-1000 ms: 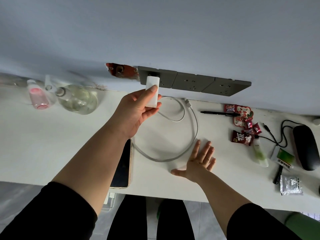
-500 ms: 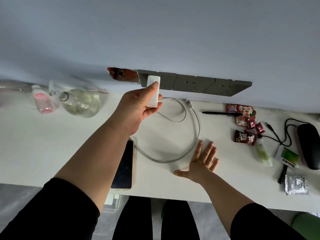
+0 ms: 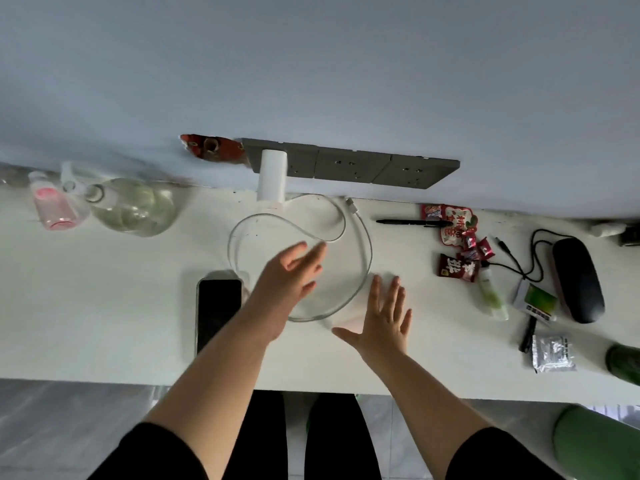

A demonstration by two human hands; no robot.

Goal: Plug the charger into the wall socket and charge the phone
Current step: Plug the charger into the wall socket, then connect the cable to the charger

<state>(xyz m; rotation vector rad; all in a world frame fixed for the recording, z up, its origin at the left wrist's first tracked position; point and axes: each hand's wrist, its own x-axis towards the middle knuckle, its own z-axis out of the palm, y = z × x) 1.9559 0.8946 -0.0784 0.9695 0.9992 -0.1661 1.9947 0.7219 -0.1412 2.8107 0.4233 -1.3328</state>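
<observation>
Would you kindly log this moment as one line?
white charger block: in grey wall socket | left hand: open | right hand: open | black phone: unconnected

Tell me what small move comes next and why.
Probably reach for the cable's free plug and bring it to the phone. The charger already sits in the socket, both hands, left and right, are empty, and that plug lies loose near the wall.

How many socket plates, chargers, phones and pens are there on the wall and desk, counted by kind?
Socket plates: 3
Charger: 1
Phone: 1
Pen: 1
Total: 6
</observation>
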